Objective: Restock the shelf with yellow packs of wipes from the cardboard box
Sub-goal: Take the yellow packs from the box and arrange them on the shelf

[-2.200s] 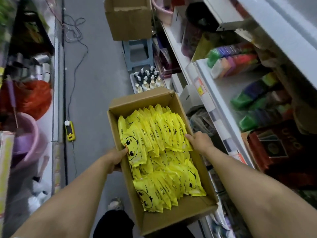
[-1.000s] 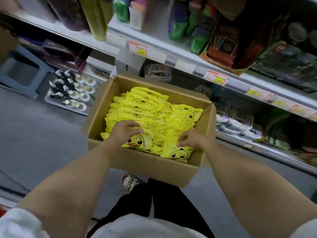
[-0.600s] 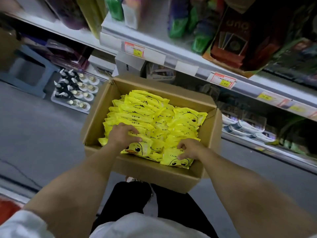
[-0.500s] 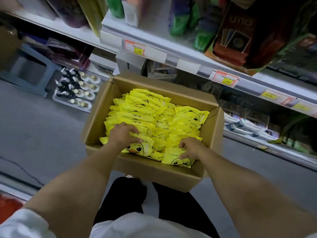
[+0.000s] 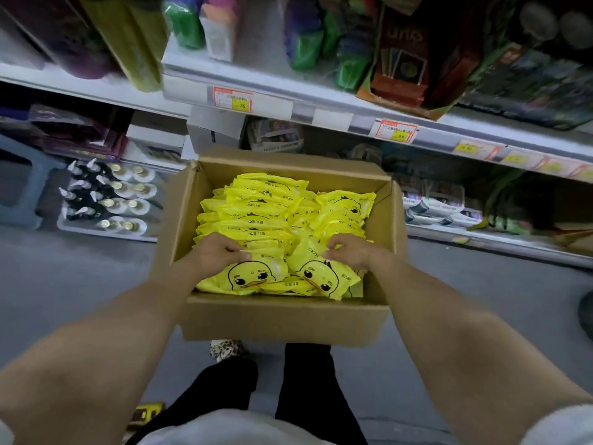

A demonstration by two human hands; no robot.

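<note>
Seen from the head camera, a cardboard box (image 5: 282, 319) is sitting open in front of the person's legs, and yellow packs of wipes (image 5: 256, 216) are filling it in overlapping rows. Both hands are reaching inside the box at its near end. The left hand (image 5: 218, 252) is curling its fingers over the top edge of the front-left pack (image 5: 253, 274), which is showing a duck face. The right hand (image 5: 348, 252) is gripping the top of the front-right pack (image 5: 321, 276) in the same way, just beside the first. Both packs are lying inside the box against its near wall. Beyond the box, a white shelf (image 5: 321, 114) with price tags (image 5: 233, 99) is carrying coloured goods. To the left of the box, a tray of bottles (image 5: 109, 200) is standing on the floor.
</note>
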